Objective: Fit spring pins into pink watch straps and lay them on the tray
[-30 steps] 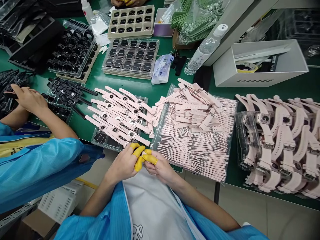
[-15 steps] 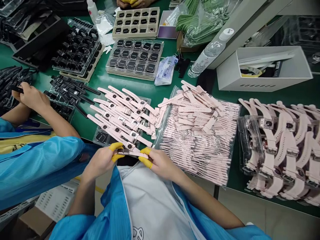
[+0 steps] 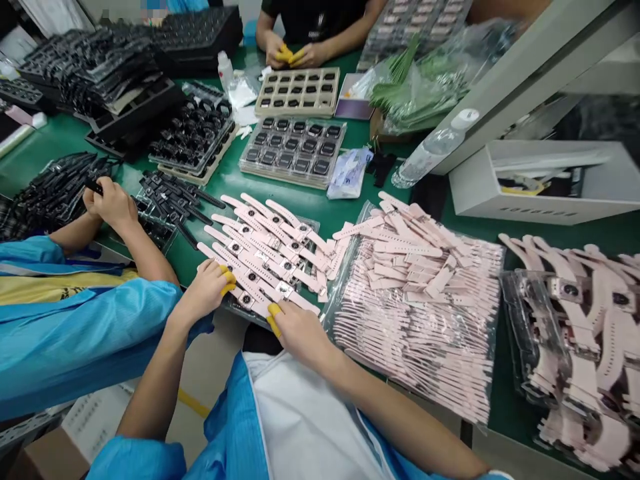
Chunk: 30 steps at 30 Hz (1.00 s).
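Pink-strapped smartwatches [image 3: 253, 276] lie slantwise in rows across a clear plastic tray [image 3: 313, 227]. My left hand [image 3: 207, 290], with yellow finger cots, is at the tray's near left corner. Its fingers are bent closed over the strap end of the nearest watch [image 3: 247, 300], and they hide that part. My right hand [image 3: 300, 330], also in yellow finger cots, pinches the other strap end of this watch at the tray's front edge. Right of the tray, loose pink straps [image 3: 407, 253] are heaped on a plastic bag [image 3: 415, 347] packed with more straps.
Pink watches [image 3: 580, 333] hang over stacked trays at far right. Behind are trays of black watch cases [image 3: 293, 150], a bottle [image 3: 435, 148] and a white box [image 3: 545, 193]. A co-worker's hands [image 3: 113, 203] handle black straps at left; another person's hands [image 3: 295, 55] are across the table.
My hands have moved apart, the left one forward over the tray's corner. The watch held between them before now lies along the tray's front row. The view has tilted up.
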Motion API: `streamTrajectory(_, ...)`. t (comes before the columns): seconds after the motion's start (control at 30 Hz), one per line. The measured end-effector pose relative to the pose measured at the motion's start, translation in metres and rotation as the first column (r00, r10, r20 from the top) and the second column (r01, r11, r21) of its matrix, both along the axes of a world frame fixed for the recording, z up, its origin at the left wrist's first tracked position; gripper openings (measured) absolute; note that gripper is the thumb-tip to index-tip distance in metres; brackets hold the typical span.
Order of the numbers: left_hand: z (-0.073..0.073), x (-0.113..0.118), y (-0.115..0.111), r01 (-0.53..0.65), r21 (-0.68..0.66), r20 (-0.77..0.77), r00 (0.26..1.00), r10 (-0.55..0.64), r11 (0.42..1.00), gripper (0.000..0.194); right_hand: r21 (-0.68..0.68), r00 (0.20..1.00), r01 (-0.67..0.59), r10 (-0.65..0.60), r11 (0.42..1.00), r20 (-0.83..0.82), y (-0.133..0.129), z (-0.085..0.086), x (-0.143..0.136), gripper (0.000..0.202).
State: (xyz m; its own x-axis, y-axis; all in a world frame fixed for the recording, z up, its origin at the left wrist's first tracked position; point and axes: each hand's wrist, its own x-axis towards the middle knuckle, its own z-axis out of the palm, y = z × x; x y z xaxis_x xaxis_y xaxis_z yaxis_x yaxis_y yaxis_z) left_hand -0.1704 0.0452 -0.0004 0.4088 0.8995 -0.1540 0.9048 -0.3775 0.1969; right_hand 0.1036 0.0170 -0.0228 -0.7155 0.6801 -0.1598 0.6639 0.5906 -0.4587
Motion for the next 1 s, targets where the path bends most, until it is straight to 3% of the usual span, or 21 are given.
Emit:
streamTrajectory(0.1, -0.012, -0.004, -0.014, -0.109, 0.183, 0.054, 0.993, 0.100, 0.977, 0.013, 0.055, 0.992, 0.043, -0.036, 0.998, -0.125, 0.009, -0.003, 0.017, 0.019)
streamTrajectory(0.17, -0.023, -0.011, -0.032, -0.243, 0.285, 0.049, 0.970, 0.239, 0.927, 0.013, 0.090, 0.972, 0.156, -0.137, 0.984, -0.192, 0.031, -0.003, 0.037, 0.027)
streamTrajectory(0.27, -0.034, -0.014, -0.056, -0.343, 0.278, -0.086, 0.922, 0.379, 0.897, 0.014, 0.181, 0.906, 0.412, -0.381, 0.893, -0.183, 0.087, 0.001, 0.073, 0.039)
streamTrajectory(0.33, -0.033, -0.008, -0.063, -0.369, 0.238, -0.217, 0.882, 0.419, 0.899, 0.020, 0.288, 0.868, 0.492, -0.489, 0.821, -0.087, 0.127, 0.001, 0.096, 0.045)
streamTrajectory(0.4, -0.026, 0.004, -0.062, -0.394, 0.205, -0.317, 0.839, 0.441, 0.896, 0.024, 0.337, 0.847, 0.483, -0.529, 0.808, 0.056, 0.159, -0.004, 0.111, 0.047)
streamTrajectory(0.47, -0.017, 0.017, -0.056, -0.422, 0.191, -0.361, 0.809, 0.464, 0.886, 0.025, 0.307, 0.852, 0.417, -0.485, 0.856, 0.195, 0.177, -0.013, 0.117, 0.049)
streamTrajectory(0.53, -0.012, 0.027, -0.051, -0.446, 0.209, -0.360, 0.792, 0.493, 0.870, 0.024, 0.274, 0.865, 0.358, -0.427, 0.893, 0.263, 0.183, -0.021, 0.118, 0.047)
streamTrajectory(0.63, -0.015, 0.029, -0.049, -0.439, 0.261, -0.327, 0.798, 0.507, 0.860, 0.026, 0.308, 0.886, 0.327, -0.403, 0.893, 0.229, 0.182, -0.030, 0.118, 0.037)
streamTrajectory(0.73, -0.029, 0.014, -0.054, -0.428, 0.295, -0.218, 0.840, 0.496, 0.854, 0.030, 0.332, 0.918, 0.312, -0.372, 0.890, 0.134, 0.183, -0.031, 0.123, 0.031)
streamTrajectory(0.83, -0.040, -0.012, -0.063, -0.515, 0.254, 0.061, 0.853, 0.518, 0.819, 0.027, 0.365, 0.939, 0.327, -0.345, 0.872, -0.017, 0.188, -0.025, 0.132, 0.030)
streamTrajectory(0.9, -0.040, -0.026, -0.069, -0.649, 0.137, 0.270, 0.752, 0.602, 0.748, 0.020, 0.396, 0.916, 0.401, -0.366, 0.826, -0.163, 0.188, -0.017, 0.137, 0.029)
streamTrajectory(1.0, -0.032, -0.024, -0.076, -0.788, -0.138, 0.537, 0.449, 0.714, 0.599, 0.028, 0.362, 0.821, 0.557, -0.432, 0.747, -0.372, 0.174, 0.003, 0.138, 0.032)
